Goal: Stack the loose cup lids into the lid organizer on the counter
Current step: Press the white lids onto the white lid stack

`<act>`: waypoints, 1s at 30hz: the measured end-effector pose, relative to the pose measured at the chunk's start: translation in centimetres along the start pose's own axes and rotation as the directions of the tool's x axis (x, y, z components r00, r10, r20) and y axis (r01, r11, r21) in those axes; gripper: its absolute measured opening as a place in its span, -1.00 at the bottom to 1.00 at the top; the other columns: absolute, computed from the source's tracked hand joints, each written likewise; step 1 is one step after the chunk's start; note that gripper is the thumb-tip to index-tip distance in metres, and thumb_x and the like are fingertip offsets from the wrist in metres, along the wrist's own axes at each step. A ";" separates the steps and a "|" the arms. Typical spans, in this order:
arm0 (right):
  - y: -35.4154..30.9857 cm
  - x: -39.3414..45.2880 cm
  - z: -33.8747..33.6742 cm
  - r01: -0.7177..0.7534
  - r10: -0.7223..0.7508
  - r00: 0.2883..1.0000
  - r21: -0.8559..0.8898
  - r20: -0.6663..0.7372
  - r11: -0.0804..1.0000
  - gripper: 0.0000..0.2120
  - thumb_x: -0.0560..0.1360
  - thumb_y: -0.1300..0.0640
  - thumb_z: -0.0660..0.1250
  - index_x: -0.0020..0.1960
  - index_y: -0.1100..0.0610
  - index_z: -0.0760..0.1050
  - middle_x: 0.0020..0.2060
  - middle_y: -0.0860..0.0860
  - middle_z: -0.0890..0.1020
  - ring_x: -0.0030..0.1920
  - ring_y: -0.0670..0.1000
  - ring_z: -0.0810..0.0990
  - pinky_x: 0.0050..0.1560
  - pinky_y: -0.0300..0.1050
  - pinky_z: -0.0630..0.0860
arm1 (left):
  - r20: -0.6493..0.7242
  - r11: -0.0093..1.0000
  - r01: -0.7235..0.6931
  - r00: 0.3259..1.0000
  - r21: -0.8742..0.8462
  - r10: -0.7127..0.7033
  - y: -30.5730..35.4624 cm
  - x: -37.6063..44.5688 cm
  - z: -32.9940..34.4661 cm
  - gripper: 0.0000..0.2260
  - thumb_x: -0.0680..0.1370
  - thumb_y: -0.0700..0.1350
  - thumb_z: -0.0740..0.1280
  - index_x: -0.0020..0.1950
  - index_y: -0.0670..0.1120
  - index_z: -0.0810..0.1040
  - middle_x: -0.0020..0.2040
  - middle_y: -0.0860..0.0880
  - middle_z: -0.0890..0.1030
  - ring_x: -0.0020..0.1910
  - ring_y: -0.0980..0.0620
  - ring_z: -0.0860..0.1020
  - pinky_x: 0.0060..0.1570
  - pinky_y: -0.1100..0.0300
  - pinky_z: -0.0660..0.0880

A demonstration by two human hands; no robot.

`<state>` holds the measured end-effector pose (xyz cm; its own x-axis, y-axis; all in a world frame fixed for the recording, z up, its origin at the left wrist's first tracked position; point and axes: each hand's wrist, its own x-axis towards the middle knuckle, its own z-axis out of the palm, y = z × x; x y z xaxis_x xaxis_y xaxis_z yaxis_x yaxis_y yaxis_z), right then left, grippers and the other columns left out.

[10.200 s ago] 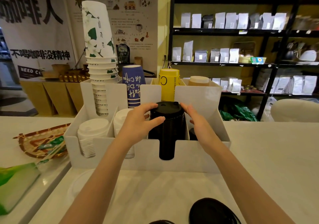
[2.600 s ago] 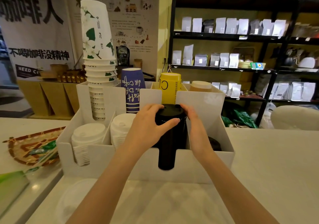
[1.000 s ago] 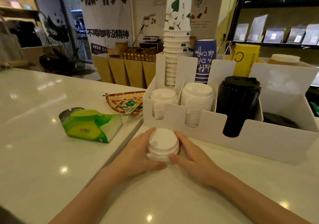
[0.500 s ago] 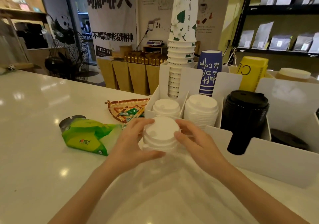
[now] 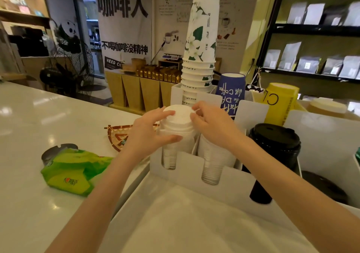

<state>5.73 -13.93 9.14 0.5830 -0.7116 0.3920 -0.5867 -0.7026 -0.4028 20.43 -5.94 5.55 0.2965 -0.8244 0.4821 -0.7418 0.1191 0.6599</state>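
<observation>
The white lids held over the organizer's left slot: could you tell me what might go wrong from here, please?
1. The white lids, gripped between the left hand and right hand, could land askew on the stack already in the left slot of the organizer.
2. A forearm swing could nudge the tall cup stack behind.

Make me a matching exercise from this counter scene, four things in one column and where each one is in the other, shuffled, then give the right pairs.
Things:
1. white lids
2. black lids
3. green packet
4. blue cup

Places:
A. lying on the counter, left of the organizer
B. back row of the organizer, upside down
C. held between both hands
D. front slot, right of the white stacks

Pairs: 1-C, 2-D, 3-A, 4-B
</observation>
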 end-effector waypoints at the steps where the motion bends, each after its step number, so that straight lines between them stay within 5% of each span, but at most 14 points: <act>1: 0.2 0.3 0.3 -0.006 0.007 1.000 -0.053 0.012 0.999 -0.66 0.55 0.02 0.09 0.28 0.11 0.35 0.15 0.12 0.59 0.12 0.13 0.53 0.17 0.14 0.45 | 0.007 1.000 0.016 1.000 0.027 -0.017 -0.2 0.1 0.3 -0.42 0.28 0.01 0.49 0.27 0.11 0.41 0.41 0.01 0.36 0.38 0.03 0.28 0.38 -0.09 0.19; 7: 1.4 1.2 1.8 -0.002 0.040 0.991 -0.278 0.129 0.961 -0.69 0.54 0.17 0.03 0.20 0.18 0.41 0.16 0.18 0.54 0.17 0.21 0.44 0.17 0.10 0.33 | 0.076 0.987 0.064 0.994 0.149 -0.076 -1.4 0.8 1.4 -0.42 0.28 0.11 0.46 0.28 0.13 0.40 0.45 0.03 0.29 0.46 0.01 0.15 0.39 -0.13 0.10; 14: 1.6 1.1 2.2 0.016 0.044 0.984 -0.334 0.171 0.943 -0.68 0.54 0.18 0.01 0.21 0.17 0.41 0.18 0.18 0.53 0.21 0.19 0.40 0.19 0.11 0.27 | 0.126 0.978 -0.005 0.992 0.210 -0.022 -2.8 1.5 1.9 -0.41 0.28 0.18 0.42 0.28 0.11 0.41 0.45 0.05 0.30 0.47 0.05 0.09 0.42 -0.09 0.04; 30: 0.8 1.0 1.9 0.073 0.019 0.980 -0.450 0.197 0.890 -0.65 0.56 0.11 0.00 0.20 0.13 0.47 0.16 0.13 0.56 0.21 0.13 0.41 0.23 0.10 0.28 | 0.369 0.956 -0.106 0.930 0.273 -0.002 -2.9 1.9 1.0 -0.26 0.33 0.00 0.45 0.43 0.08 0.15 0.51 0.08 0.14 0.49 0.09 0.00 0.44 -0.01 -0.02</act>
<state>6.87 -15.22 7.62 0.6710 -0.7100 0.2136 -0.7325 -0.6795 0.0427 22.60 -8.41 3.98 0.0558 -0.9706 0.2342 -0.9051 0.0499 0.4223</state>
